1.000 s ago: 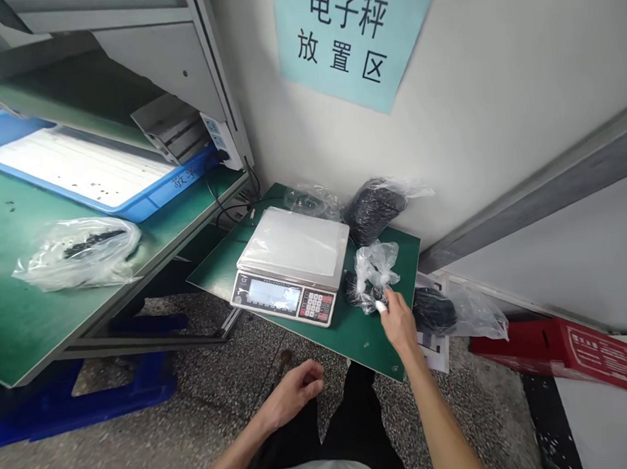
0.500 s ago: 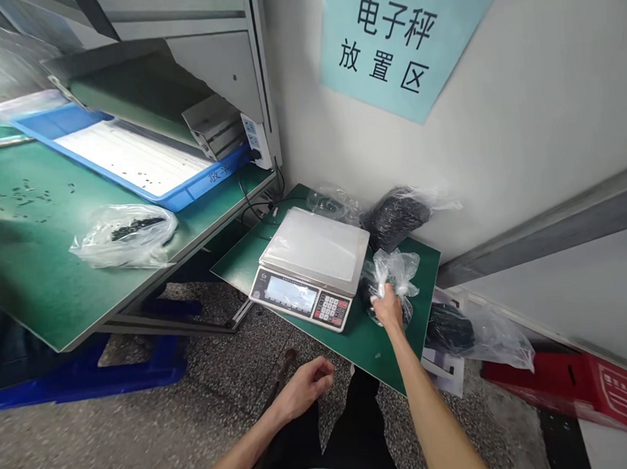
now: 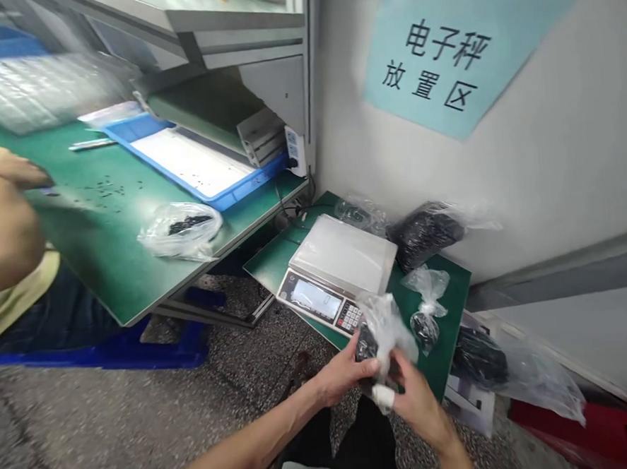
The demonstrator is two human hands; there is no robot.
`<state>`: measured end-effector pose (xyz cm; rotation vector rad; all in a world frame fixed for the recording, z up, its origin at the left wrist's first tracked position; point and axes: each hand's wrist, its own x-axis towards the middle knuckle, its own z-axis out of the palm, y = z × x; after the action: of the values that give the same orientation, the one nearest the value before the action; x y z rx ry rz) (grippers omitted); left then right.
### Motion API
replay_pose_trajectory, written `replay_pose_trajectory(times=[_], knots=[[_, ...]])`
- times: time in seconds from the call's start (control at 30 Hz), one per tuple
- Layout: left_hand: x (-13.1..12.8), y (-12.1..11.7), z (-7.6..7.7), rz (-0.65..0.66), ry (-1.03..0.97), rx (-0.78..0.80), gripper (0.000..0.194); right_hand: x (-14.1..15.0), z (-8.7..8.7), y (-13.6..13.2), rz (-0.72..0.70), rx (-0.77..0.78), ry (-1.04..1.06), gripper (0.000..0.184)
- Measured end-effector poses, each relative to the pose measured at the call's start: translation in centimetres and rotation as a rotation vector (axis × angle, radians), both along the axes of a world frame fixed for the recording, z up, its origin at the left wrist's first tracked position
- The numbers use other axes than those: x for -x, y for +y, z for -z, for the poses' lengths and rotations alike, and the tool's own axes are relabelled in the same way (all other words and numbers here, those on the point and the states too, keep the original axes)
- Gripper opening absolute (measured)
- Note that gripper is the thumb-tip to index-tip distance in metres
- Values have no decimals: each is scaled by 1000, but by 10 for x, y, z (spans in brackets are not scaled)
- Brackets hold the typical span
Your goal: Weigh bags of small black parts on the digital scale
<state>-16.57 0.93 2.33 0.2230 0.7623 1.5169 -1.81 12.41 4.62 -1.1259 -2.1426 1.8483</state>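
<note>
A clear plastic bag (image 3: pixel 385 322) with small black pieces in it is held up off the table, in front of the scale. My left hand (image 3: pixel 346 374) grips the bag's left side, over the dark contents. My right hand (image 3: pixel 416 398) closes on its right side; one digit wears a white covering. Just beyond my hands stands an electronic scale (image 3: pixel 341 254) with a lit display, its keypad partly covered by the bag. To the right, a small knotted bag (image 3: pixel 426 319) with black contents rests on the small green table (image 3: pixel 454 275).
Behind the scale lie a large black-filled bag (image 3: pixel 425 235) and a clear bag (image 3: pixel 360 214). At left, a bench (image 3: pixel 119 275) carries a blue tray (image 3: pixel 231 197) and an open bag of black pieces (image 3: pixel 186 228). Another person's arm (image 3: pixel 4 211) rests there. A red box (image 3: pixel 596 429) stands lower right.
My right hand has lifted a bag off the table and brought it toward me. My left hand has come up and taken hold of it too. The view has shifted left.
</note>
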Motion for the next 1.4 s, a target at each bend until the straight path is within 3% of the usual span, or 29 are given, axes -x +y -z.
replay_pose_trajectory(times=[0.1, 0.17, 0.23, 0.4, 0.53, 0.73, 0.87, 1.07, 1.4], knots=[[2, -11, 4, 18, -67, 21, 77, -17, 4, 1, -113, 200, 1, 55], [6, -24, 7, 80, -120, 32, 73, -26, 3, 18, -139, 174, -26, 38], [12, -37, 10, 134, -150, 18, 73, -26, 0, 40, -123, 67, -83, 29], [24, -65, 17, 205, -76, 9, 78, 19, -1, 75, 67, -350, -222, 40], [28, -77, 19, 295, 22, 38, 71, 58, 1, 74, 3, -560, -162, 38], [34, -81, 18, 420, 149, 13, 68, 73, 2, 68, -126, -795, -179, 43], [39, -80, 15, 414, 145, 2, 68, 80, 4, 68, -219, -966, -219, 52], [40, -81, 17, 379, 92, 9, 67, 97, 13, 68, -378, -1101, -262, 63], [36, -81, 31, 173, -63, 69, 76, 136, 21, 69, -490, -1051, -495, 70]])
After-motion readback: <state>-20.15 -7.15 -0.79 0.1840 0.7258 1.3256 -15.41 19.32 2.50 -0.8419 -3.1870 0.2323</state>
